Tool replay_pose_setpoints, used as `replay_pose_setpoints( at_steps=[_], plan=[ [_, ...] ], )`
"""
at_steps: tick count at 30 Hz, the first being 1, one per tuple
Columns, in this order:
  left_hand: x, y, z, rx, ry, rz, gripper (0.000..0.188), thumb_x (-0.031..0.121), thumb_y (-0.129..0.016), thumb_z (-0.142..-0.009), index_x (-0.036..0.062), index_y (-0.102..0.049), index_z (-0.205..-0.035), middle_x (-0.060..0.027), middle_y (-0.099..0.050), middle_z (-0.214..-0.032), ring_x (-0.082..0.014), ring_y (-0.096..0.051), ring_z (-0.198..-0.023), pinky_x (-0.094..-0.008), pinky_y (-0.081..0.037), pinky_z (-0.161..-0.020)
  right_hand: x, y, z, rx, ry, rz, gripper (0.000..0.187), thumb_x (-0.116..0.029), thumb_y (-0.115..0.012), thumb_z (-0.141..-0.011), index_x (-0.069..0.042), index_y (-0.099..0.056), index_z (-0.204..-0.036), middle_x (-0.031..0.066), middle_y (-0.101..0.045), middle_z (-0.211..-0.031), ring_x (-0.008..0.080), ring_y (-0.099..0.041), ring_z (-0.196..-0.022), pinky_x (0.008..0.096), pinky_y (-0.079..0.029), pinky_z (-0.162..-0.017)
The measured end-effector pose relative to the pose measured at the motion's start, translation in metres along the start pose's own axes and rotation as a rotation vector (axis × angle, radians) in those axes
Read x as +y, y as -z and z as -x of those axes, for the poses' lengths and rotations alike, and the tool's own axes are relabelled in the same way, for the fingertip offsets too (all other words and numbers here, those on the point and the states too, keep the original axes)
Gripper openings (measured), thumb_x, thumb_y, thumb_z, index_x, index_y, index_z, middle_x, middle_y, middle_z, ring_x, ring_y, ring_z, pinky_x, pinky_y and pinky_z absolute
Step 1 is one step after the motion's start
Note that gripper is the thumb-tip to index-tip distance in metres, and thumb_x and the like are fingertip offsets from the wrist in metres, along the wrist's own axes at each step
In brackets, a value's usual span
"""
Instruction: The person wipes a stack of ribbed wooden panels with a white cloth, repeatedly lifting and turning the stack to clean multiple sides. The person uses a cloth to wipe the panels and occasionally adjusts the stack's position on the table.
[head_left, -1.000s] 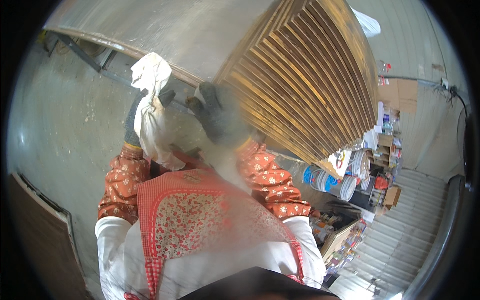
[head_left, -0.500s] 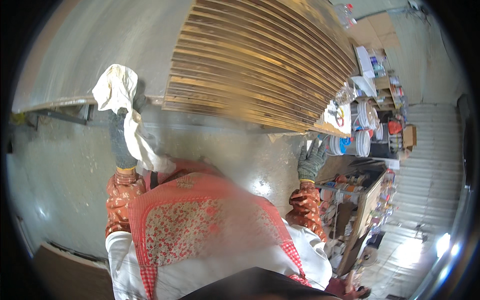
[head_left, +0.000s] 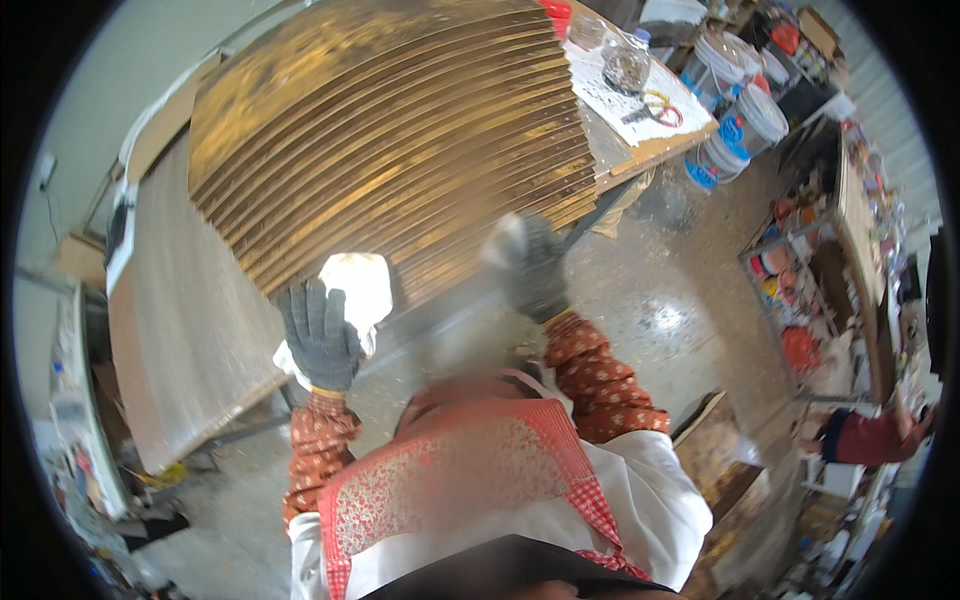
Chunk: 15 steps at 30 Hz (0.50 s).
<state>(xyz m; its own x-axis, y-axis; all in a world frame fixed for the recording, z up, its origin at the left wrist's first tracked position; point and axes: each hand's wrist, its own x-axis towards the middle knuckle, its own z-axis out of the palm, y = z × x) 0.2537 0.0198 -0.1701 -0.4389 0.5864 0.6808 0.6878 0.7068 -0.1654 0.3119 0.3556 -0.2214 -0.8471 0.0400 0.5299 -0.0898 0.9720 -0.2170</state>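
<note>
My left hand (head_left: 320,335), in a dark grey knitted glove, lies at the near edge of a stack of slatted brown wooden boards (head_left: 400,150). A crumpled white cloth (head_left: 360,285) is gripped under its extended fingers and shows on both sides of them. Farther right, my gloved right hand (head_left: 535,270) is over the near right edge of the boards, smeared by motion. A small whitish wad (head_left: 507,240) shows at its fingers; its kind is too blurred to tell.
The boards lie on a worktable (head_left: 190,320). On its right end are a clear plastic bottle (head_left: 627,65) and red-and-yellow scissors (head_left: 660,108) on white paper. White buckets (head_left: 750,120) stand beyond. A person (head_left: 865,435) is at the far right, near cluttered shelves (head_left: 800,290).
My view has turned and shifted. My left hand has brought the white cloth down to the boards' near edge. My right hand has moved from beside the table to the boards.
</note>
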Motion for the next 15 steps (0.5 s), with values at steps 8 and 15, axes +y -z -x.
replay_pose_setpoints(
  at_steps=[8, 15],
  plan=[
    [-0.01, 0.002, 0.015, -0.066, 0.011, 0.056, 0.057, 0.033, -0.051, -0.093, 0.0064, -0.044, -0.142, -0.0232, -0.041, -0.148, -0.048, -0.034, -0.138, -0.0638, -0.02, -0.115, 0.043, -0.026, 0.009, 0.598, -0.564, -0.451, 0.052, -0.029, -0.061, -0.091, -0.003, -0.049, -0.134, 0.0266, -0.048, -0.128, 0.0431, -0.05, -0.114, 0.049, -0.044, -0.094],
    [-0.004, 0.0, 0.009, -0.041, 0.028, 0.052, 0.06, 0.046, -0.043, -0.096, 0.0079, -0.043, -0.143, -0.0224, -0.044, -0.146, -0.0479, -0.039, -0.135, -0.065, -0.025, -0.112, -0.048, 0.017, 0.018, 0.191, -0.447, -0.507, 0.042, -0.032, -0.058, -0.09, -0.008, -0.057, -0.125, 0.0175, -0.046, -0.133, 0.0368, -0.05, -0.114, 0.0524, -0.044, -0.092]
  ],
)
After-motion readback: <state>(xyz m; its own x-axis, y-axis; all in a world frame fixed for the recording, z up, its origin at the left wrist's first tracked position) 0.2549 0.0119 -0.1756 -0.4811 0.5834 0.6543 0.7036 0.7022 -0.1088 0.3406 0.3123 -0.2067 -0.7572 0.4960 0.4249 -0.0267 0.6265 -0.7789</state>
